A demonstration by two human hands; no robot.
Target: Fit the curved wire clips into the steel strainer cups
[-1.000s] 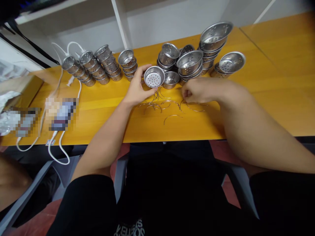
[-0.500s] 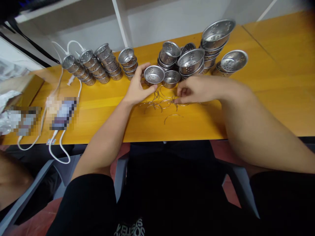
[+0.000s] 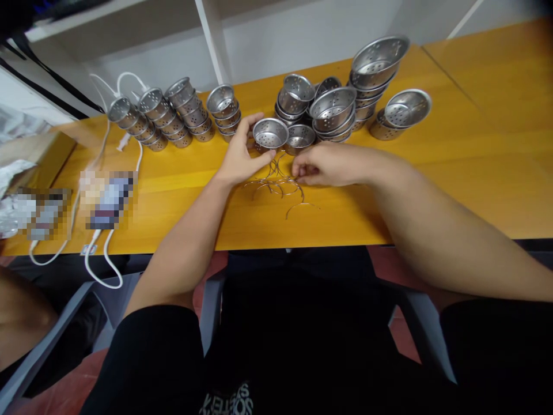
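Observation:
My left hand point(image 3: 243, 154) is closed around a small perforated metal cup point(image 3: 271, 134), thumb at the near side and fingers behind, its mouth tilted towards me. My right hand point(image 3: 317, 163) hovers low over the table with curled fingers drawn together. Its fingertips are at the right edge of a loose heap of thin curved wires point(image 3: 276, 185); whether a wire is pinched between them is hidden. One curved wire point(image 3: 302, 204) lies a little nearer to me. Another perforated cup point(image 3: 300, 138) stands just right of the held one.
Behind my hands stand nested stacks of larger perforated cups point(image 3: 332, 109) and a tall stack point(image 3: 375, 69). To the left are several stacks of narrow cups point(image 3: 177, 115). Charging phones point(image 3: 111, 202) with white cables and a cardboard box point(image 3: 47, 153) lie on the left.
My right hand has moved left along the table, and the wires at its side have shifted left into the heap. My left hand has tipped the cup's mouth further upward.

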